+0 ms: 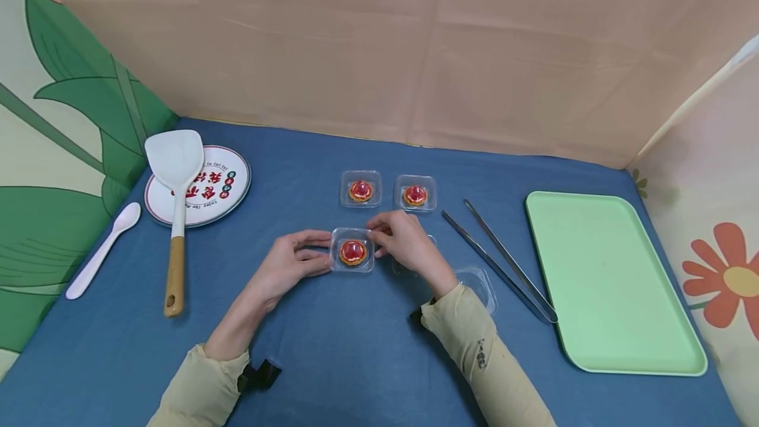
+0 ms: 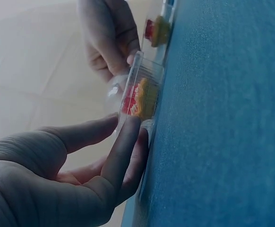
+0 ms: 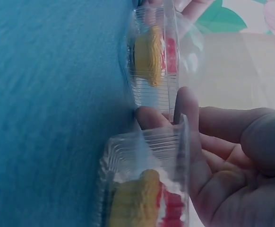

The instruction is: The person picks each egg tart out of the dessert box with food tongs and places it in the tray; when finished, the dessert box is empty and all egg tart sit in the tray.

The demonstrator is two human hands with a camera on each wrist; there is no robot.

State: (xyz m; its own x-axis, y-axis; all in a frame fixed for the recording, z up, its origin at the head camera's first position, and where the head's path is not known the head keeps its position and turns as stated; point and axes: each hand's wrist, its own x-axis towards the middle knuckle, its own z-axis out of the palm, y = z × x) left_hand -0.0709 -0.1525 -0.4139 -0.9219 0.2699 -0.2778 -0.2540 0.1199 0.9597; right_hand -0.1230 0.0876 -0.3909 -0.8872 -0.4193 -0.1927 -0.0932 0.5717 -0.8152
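A small clear plastic box (image 1: pixel 356 269) holds a tart (image 1: pixel 352 252) with a shiny red top and golden crust. It sits between both hands at the middle of the blue cloth. My left hand (image 1: pixel 294 257) grips its left edge between thumb and fingers. At the opposite edge, the fingertips of my right hand (image 1: pixel 406 237) pinch the box near its upper right corner. A clear domed lid (image 3: pixel 192 49) shows over the tart in the right wrist view. Another boxed tart (image 3: pixel 135 203) stands beside my right hand, mostly hidden beneath it in the head view.
Two more boxed tarts (image 1: pixel 361 190) stand behind. Right of my hands lie a clear plastic container (image 1: pixel 479 287), metal tongs (image 1: pixel 498 259) and a green tray (image 1: pixel 617 282). On the left are stacked plates (image 1: pixel 228 183), a wooden-handled white turner (image 1: pixel 176 160) and a white spoon (image 1: pixel 107 249).
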